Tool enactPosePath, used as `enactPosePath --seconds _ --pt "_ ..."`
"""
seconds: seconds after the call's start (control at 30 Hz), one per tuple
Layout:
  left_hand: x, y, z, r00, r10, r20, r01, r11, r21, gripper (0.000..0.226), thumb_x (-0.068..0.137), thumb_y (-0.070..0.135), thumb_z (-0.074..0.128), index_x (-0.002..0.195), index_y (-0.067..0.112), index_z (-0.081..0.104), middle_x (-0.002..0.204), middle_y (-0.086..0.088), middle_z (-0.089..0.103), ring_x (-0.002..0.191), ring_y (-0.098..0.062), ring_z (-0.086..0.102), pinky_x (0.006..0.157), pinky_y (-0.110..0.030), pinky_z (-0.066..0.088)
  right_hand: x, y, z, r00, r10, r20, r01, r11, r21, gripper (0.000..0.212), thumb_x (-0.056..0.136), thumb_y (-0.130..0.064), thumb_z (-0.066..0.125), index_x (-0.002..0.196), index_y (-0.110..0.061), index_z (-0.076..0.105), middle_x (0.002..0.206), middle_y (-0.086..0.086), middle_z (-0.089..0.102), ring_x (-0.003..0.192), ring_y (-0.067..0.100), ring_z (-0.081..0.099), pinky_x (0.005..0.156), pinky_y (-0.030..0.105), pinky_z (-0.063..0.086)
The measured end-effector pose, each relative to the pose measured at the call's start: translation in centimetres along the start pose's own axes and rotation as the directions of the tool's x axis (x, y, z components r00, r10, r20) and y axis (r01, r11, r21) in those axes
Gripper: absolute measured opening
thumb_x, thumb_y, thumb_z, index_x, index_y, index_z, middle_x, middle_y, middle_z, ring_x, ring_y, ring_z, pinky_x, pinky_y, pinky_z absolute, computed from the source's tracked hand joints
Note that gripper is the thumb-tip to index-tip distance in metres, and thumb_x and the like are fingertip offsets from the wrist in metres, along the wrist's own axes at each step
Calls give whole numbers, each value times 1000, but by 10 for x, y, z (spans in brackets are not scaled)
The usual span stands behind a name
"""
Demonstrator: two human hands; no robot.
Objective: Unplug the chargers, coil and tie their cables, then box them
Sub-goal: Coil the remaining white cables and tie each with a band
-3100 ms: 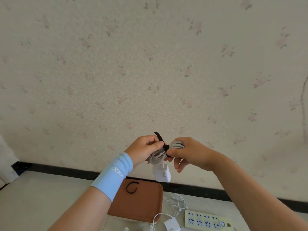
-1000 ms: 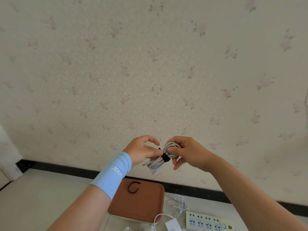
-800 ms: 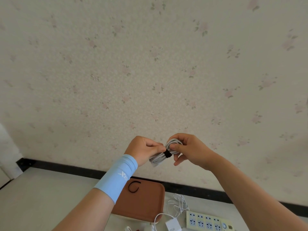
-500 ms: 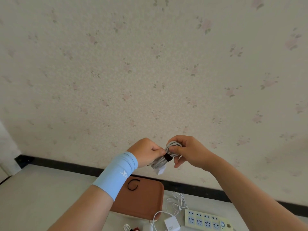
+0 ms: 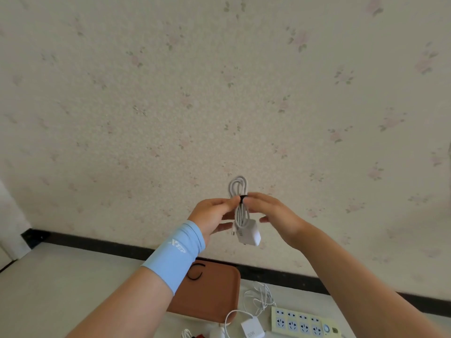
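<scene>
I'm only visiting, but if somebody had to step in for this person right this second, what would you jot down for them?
Left hand: pinches the coiled cable at its middle and holds it up.
Right hand: fingers straight, tips pressing the black tie.
Charger: hangs below the coil.
Done: this cable is coiled, with the tie wrapped round it.
Left: put it in the brown box, where a spare tie lies. Then coil, tie and box the second charger and its loose cable, which lie beside the power strip.
</scene>
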State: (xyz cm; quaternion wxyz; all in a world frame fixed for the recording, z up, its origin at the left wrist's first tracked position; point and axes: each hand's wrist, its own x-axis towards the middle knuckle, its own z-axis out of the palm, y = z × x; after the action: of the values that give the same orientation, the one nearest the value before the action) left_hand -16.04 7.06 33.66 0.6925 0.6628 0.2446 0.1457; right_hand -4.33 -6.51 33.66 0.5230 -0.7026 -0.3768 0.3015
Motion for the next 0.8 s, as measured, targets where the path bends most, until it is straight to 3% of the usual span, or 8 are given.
enactPosePath --seconds 0.13,0.3,0.4,0.5,0.57,0.63,0.67,0.8 --pt "-1 -5 5 993 -101 -67 83 972 -222 29 91 37 66 104 12 74 97 -2 77 90 -14 70 74 -26 53 3 6 14 997 5 78 1 997 -78 44 85 -37 77 125 -30 61 117 -7 70 108 8 66 92 28 51" --pt "2 -8 1 992 -117 -39 104 966 -238 27 92 31 67 106 10 73 99 -5 75 86 -14 65 69 -23 43 5 12 21 993 40 109 -34 997 -63 21 97 -20 64 118 -20 64 113 4 72 107 19 69 91 37 56" --pt "5 -10 -8 989 27 -147 -14 996 83 32 87 36 71 109 13 70 108 2 73 99 -15 67 84 -29 51 7 15 23 988 82 130 -73 995 -73 24 100 -18 60 122 -11 62 116 13 70 108 26 68 91 38 53" --pt "5 -13 -24 918 345 -195 -217 850 480 71 82 29 77 143 26 40 138 14 43 121 -9 51 101 -31 43 8 18 25 969 171 181 -156 984 -91 26 100 -18 57 123 -5 58 111 12 68 98 25 64 89 36 49" --pt "8 -15 -41 818 574 32 -433 580 690 80 81 16 73 148 32 33 150 11 32 137 -12 36 112 -36 34 9 20 26 943 233 238 -228 972 -49 31 100 -19 56 129 -7 57 107 8 70 97 23 65 88 35 51" --pt "7 -19 -49 794 532 293 -507 314 803 73 76 17 65 142 40 44 153 12 34 144 -14 23 118 -41 20 10 22 30 921 262 287 -268 963 -17 37 95 -20 58 130 -4 57 102 9 72 94 23 66 86 34 53" --pt "7 -24 -49 807 454 378 -526 262 809 66 75 21 64 136 42 51 150 14 39 142 -13 24 118 -39 19 11 24 32 914 271 302 -277 961 -24 39 93 -20 58 128 -2 58 99 9 72 91 23 66 83 33 53" --pt "10 -47 -50 865 275 420 -486 252 837 31 85 34 70 116 37 64 108 16 62 107 -9 46 96 -27 40 13 32 45 875 309 373 -270 950 -155 32 82 -23 63 108 -7 60 95 9 66 84 23 61 78 34 48"
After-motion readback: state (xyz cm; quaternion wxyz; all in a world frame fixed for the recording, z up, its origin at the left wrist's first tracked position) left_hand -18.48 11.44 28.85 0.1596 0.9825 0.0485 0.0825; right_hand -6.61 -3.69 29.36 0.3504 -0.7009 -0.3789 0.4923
